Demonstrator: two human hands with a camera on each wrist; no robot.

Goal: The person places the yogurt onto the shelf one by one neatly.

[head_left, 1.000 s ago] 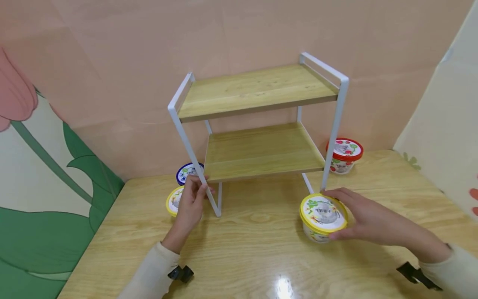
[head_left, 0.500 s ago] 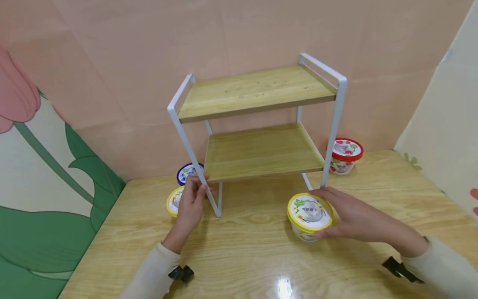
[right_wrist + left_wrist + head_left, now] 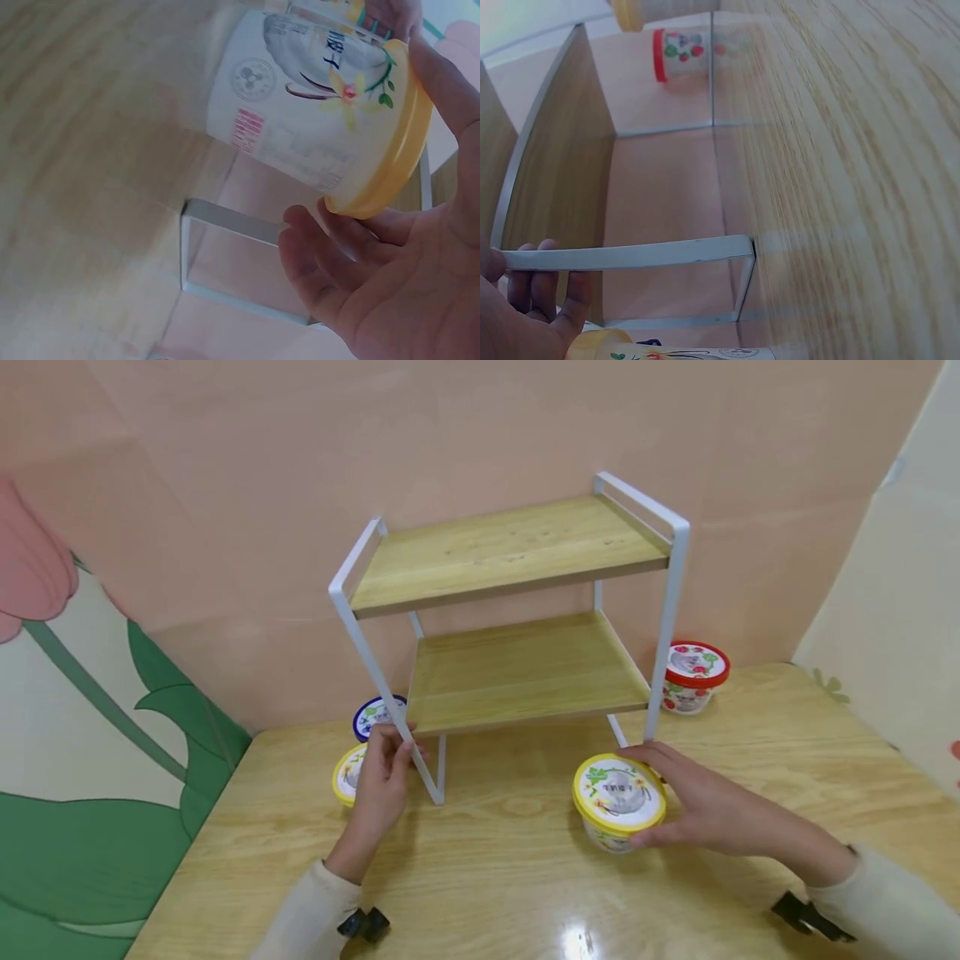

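A two-tier rack with wooden shelves and a white metal frame stands on the wooden table. My left hand grips its left front leg, thumb on one side and fingers on the other, as the left wrist view shows of the white leg. With my right hand I hold a yellow-lidded tub by its rim, thumb at the front and fingers behind. This tub is upright, just in front of the rack's right front leg. Its side, in the right wrist view, carries a flower print.
Left of the rack are a blue-lidded tub and a second yellow-lidded tub, partly hidden by my left hand. A red-lidded tub stands behind the right leg. The pink backdrop rises close behind the rack.
My right hand has slid the yellow-lidded tub to the left, and the print on its lid has turned slightly. My left hand keeps its grip on the rack's leg.
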